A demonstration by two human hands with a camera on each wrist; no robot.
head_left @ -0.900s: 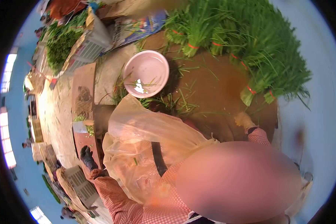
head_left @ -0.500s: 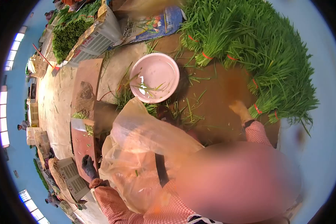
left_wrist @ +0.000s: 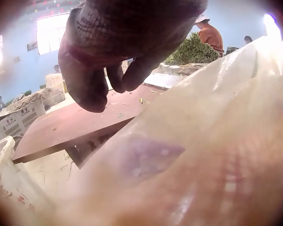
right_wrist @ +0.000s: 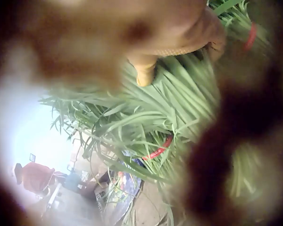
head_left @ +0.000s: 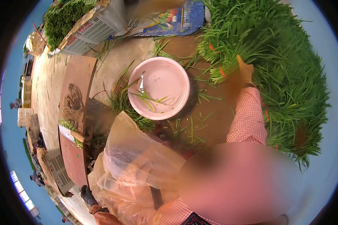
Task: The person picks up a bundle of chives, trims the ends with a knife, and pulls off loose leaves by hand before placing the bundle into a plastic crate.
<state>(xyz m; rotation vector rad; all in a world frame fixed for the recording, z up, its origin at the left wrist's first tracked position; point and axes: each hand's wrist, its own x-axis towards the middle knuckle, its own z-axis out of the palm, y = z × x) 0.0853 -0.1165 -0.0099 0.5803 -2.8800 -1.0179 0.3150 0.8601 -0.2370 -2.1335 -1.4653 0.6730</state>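
In a yellow-orange glove, the right hand [head_left: 246, 72] grips a bundle of long green leaves [head_left: 231, 63] just beside its red band [head_left: 223, 72]. The right wrist view shows the yellow thumb against the leaves [right_wrist: 184, 89] and the fingers of the right hand [right_wrist: 179, 33] bent over their other side, tips partly hidden. The left hand [head_left: 87, 195], dark-gloved, is by the near end of the reddish board [head_left: 73, 159]. Seen from the left wrist, the left hand [left_wrist: 125, 42] hangs loosely curled above the board [left_wrist: 85, 115], holding nothing.
A pink basin [head_left: 159, 88] with water and loose leaves stands mid-floor. More banded bundles [head_left: 296, 82] lie along the right. A crate of greens [head_left: 95, 35] and a blue printed sack [head_left: 193, 18] are at the back. A plastic apron [head_left: 139, 150] covers the person's lap.
The right hand has moved forward from the brown surface to a banded bundle and grips it. The head view has shifted closer to the basin and bundles. The left hand remains beside the board.
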